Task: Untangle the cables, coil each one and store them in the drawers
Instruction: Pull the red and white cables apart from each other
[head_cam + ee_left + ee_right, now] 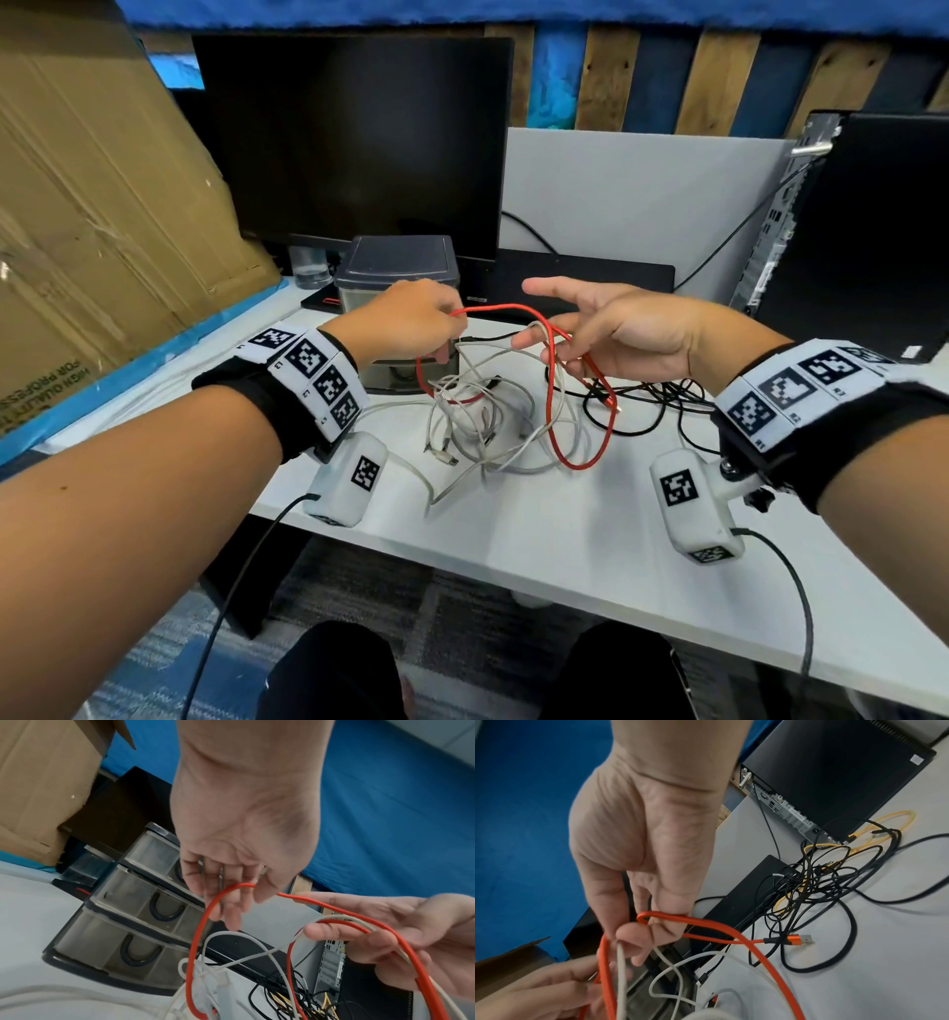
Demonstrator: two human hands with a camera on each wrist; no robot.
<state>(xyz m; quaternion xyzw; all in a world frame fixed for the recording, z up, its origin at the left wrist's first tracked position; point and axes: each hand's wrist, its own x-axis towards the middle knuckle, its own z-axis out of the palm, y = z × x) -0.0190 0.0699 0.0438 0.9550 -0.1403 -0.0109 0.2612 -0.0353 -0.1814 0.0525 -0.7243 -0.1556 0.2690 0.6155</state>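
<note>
The left hand's (411,321) grip is a pinch of curled fingers on a bend of the thin red braided cable (583,437), and the right hand's (624,329) grip is narrow too, its lower fingers hooked round two red strands and a strand of the pale grey-white cable (493,452) while forefinger and thumb stick out straight. Between the hands the red cable arches like a short bridge, its held stretch running roughly 9 to 3 o'clock above the white counter (565,539); from each hand it drops toward 6 o'clock into a long loop lying among the grey-white tangle at the counter's centre. Its orange metal USB plug (799,940) hangs free below the right hand and points toward 3 o'clock in the right wrist view. A second knot of black and yellow cables (834,874) lies toward 2 o'clock, by the black computer case (873,231). The small smoky-plastic drawer unit (123,923) stands at 12 o'clock behind the left hand, its drawers apparently closed. The step in hand looks like untangling: freeing the red cable from the grey-white one. Next, I judge, the right hand must shed the grey-white strand and the red loop be drawn out plug-first before any coiling.
</note>
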